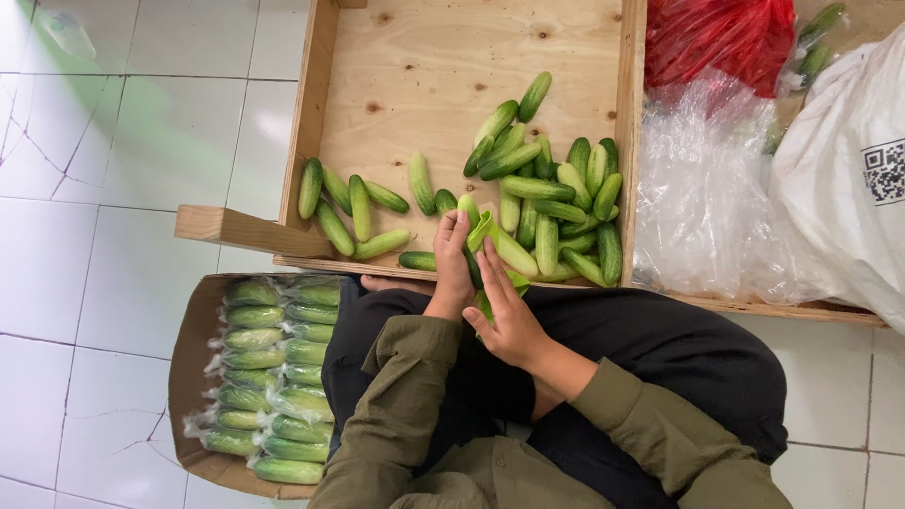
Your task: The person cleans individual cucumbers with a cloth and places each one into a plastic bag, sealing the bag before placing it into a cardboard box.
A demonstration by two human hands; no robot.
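Nearest, the cardboard box (193, 377) on the floor already holds two rows of wrapped cucumbers (273, 377). Over the lap, the left hand (452, 269) and right hand (509, 316) are both closed on a cucumber (483, 234), apparently inside a green bag, though the view is partly blocked. Beyond, many loose cucumbers (551, 203) remain unwrapped in the wooden tray (311, 104).

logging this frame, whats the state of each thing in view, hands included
left hand: gripping the green cloth
right hand: gripping the green cloth
green cloth: folded around a cucumber
loose cucumbers: unwrapped, heaped in the tray
wooden tray: open, partly bare
cardboard box: open, holding wrapped cucumbers
wrapped cucumbers: stacked in rows
red bag: crumpled
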